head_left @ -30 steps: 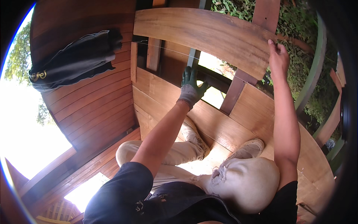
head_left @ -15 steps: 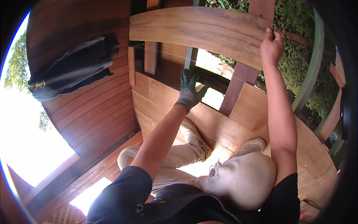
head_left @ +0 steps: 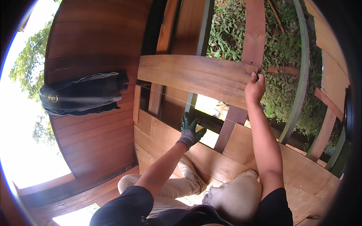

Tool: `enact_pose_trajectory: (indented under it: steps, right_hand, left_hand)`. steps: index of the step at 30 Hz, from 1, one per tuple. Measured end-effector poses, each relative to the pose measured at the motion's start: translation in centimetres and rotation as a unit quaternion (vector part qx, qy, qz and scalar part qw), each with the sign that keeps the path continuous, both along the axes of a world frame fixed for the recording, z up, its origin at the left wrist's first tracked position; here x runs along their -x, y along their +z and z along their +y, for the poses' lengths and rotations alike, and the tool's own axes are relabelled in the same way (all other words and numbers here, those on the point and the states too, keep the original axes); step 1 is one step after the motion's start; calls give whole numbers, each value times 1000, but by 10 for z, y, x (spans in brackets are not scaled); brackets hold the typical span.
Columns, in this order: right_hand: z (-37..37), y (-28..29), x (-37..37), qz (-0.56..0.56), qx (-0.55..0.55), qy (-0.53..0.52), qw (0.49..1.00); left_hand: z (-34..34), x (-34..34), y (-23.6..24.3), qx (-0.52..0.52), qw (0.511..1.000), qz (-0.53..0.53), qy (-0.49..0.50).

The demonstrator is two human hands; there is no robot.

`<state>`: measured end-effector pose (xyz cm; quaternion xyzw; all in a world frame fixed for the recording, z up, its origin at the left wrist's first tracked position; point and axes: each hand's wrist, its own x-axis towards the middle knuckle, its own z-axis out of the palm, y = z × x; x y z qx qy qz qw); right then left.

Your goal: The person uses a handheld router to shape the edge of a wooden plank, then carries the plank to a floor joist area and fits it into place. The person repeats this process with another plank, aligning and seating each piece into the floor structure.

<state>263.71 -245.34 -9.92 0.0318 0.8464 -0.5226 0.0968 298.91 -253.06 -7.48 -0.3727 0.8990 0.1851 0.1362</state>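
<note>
One long, flat, brown wooden board (head_left: 192, 75), laid across a reddish-brown wooden joist (head_left: 254, 34); probably stiff, moderately heavy, best taken near both ends. Your bare right hand (head_left: 255, 89) pinches its right end; your green-and-grey-gloved left hand (head_left: 191, 130), fingers spread, grips nothing visible.

Plank (head_left: 196, 77) lower in view (more foliage (head_left: 279, 92))

Black sleeves (head_left: 130, 205), 1 green-grey glove (head_left: 189, 132)

dark cloth (head_left: 81, 94), probably clothing, on reddish plank wall (head_left: 94, 132) | leafy plants (head_left: 281, 100), right | tree (head_left: 32, 62), left
</note>
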Motion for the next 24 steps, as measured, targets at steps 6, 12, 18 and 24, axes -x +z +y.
enact_pose_trajectory:
  steps: [6,12,18,24]
  right_hand:
    - [-2,0,-4,-13,-33,-2,999]
    - [-9,5,5,16,-32,-2,999]
    - [7,16,0,15,-16,72,997]
    - [18,2,0,225,-111,76,965]
  left_hand:
    - [-7,8,20,-26,999,-18,-19]
    - [-5,9,28,-53,998,-46,-7]
    - [-14,13,34,-86,990,-106,20]
    - [-24,16,46,-100,992,-65,34]
